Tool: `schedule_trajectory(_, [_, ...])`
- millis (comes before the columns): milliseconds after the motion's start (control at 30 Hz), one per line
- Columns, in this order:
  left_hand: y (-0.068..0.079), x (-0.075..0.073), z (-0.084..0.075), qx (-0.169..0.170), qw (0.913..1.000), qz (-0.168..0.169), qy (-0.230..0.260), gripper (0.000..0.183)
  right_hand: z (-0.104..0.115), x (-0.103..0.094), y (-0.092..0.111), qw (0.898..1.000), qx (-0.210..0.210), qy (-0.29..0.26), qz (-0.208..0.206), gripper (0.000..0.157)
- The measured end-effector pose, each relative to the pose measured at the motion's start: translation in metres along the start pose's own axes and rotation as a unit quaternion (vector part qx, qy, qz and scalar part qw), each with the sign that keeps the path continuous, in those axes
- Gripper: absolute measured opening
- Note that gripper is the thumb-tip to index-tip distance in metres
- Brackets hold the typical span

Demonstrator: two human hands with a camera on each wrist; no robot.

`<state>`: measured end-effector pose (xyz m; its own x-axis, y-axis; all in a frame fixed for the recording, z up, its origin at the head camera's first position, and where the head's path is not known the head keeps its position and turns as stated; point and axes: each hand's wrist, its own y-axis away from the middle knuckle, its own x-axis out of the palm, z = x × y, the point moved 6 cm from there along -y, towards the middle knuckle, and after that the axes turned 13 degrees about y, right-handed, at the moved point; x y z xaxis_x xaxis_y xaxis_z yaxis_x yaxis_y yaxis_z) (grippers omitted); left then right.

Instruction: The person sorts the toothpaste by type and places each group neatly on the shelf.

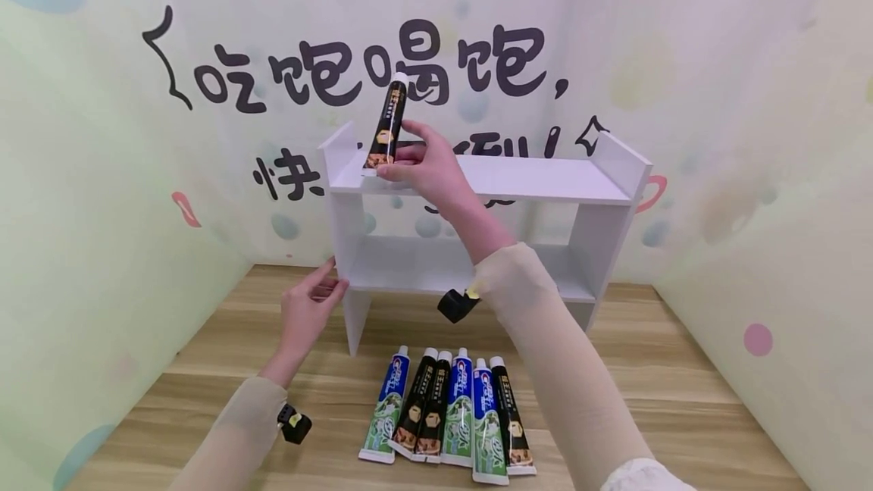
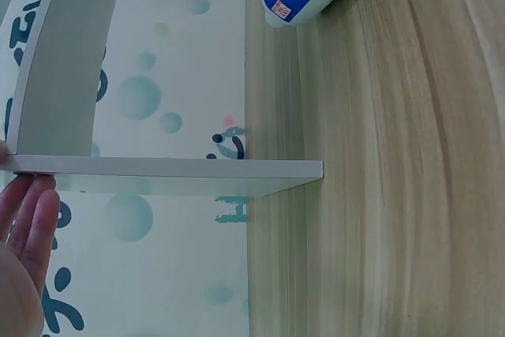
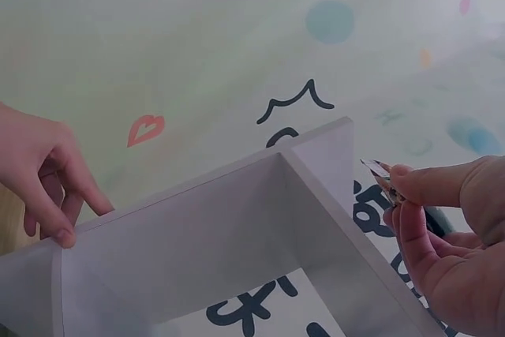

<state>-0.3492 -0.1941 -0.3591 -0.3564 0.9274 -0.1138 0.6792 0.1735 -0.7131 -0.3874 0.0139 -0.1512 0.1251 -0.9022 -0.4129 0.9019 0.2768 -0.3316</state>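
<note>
My right hand point(image 1: 436, 169) pinches a black toothpaste tube point(image 1: 389, 123) near its flat end, white cap upward. The tube is above the left part of the white shelf's point(image 1: 546, 176) top board, apart from it as far as I can tell. In the right wrist view the right hand point(image 3: 450, 234) shows the tube's crimped end point(image 3: 377, 168) between thumb and fingers. My left hand point(image 1: 307, 313) grips the shelf's left side panel, thumb at the front edge and fingers on the outer face. The left wrist view shows those fingers point(image 2: 35, 215) against the panel point(image 2: 197, 167).
On the wooden table point(image 1: 225, 377) before the shelf lie several toothpaste tubes side by side, caps toward the shelf: blue-and-green ones point(image 1: 458, 408) and black ones point(image 1: 513, 415). The shelf has a middle board point(image 1: 409, 264). Printed walls point(image 1: 736, 173) enclose the table at the back and sides.
</note>
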Motion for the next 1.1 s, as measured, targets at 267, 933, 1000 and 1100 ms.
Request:
schedule_trajectory(267, [0.002, 0.001, 0.002, -0.008, 1.0, -0.001, 0.001, 0.043, 0.001, 0.005, 0.002, 0.999, -0.036, 0.037, -0.011, 0.09])
schedule_trajectory(933, [0.001, 0.0, 0.0, -0.003, 1.0, -0.005, 0.006, 0.042, 0.007, 0.017, -0.003, 0.987, -0.02, 0.151, 0.05, 0.07])
schedule_trajectory(1000, [0.001, -0.001, 0.0, -0.005, 1.0, -0.007, 0.003, 0.042, 0.008, 0.017, -0.004, 0.985, -0.012, 0.161, 0.061, 0.066])
schedule_trajectory(1100, [0.002, -0.001, 0.001, -0.003, 1.0, -0.005, -0.003, 0.042, 0.009, 0.016, -0.004, 0.98, 0.0, 0.182, 0.076, 0.061])
